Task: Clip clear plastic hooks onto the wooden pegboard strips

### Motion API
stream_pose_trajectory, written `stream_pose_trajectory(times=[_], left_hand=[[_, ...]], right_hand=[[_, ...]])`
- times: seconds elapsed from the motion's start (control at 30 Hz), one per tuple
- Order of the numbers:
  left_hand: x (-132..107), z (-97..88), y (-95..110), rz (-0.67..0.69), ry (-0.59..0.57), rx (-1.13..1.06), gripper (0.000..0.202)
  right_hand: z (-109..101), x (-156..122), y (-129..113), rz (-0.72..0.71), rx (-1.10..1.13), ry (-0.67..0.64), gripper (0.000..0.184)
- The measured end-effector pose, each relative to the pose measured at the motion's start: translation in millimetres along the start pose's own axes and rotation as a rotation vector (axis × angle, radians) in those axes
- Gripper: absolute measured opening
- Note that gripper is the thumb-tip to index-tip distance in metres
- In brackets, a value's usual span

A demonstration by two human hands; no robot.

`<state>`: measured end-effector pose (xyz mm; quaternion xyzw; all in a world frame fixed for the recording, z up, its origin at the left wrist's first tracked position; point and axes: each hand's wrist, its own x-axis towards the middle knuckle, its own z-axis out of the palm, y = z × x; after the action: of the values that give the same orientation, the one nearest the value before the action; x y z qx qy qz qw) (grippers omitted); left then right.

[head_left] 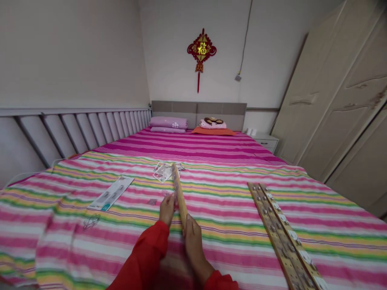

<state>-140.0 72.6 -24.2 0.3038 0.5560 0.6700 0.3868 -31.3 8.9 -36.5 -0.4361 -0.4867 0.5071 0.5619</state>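
Note:
A long wooden strip [179, 193] stands tilted on its edge in front of me, with small shiny pieces along its left face. My right hand [193, 237] grips its near end, thumb on the upper edge. Against the left face, my left hand [167, 209] is closed in a pinch; what its fingertips hold, if anything, is too small to make out. A small transparent packet [152, 201] lies left of that hand. Beyond the strip's far end is a pile of printed plastic packets [163, 171].
On the right lie wooden strips [272, 225] with metal hooks, one bearing white round pieces. A white package [111, 193] and a loop of thin wire [91, 221] rest on the left. Striped cloth [229, 249] covers the bed; folded bedding [168, 122] sits by the headboard.

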Motion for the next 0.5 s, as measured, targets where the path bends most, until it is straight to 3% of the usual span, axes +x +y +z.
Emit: stream_pose_trajectory(times=[0.17,0.33,0.5], left_hand=[[23.5,-3.5,6.5,-0.084,0.048,-0.03,0.057],[44.9,0.7,7.8,0.063,0.161,0.097,0.05],[58.9,-6.8,-3.1,0.108,0.218,0.137,0.047]], right_hand=[[-6.6,-6.4,3.9,-0.03,-0.012,-0.044,0.047],[-16.3,-28.7,5.6,-0.01,0.029,-0.106,0.046],[-36.0,-41.0,7.8,0.059,0.034,-0.117,0.045]])
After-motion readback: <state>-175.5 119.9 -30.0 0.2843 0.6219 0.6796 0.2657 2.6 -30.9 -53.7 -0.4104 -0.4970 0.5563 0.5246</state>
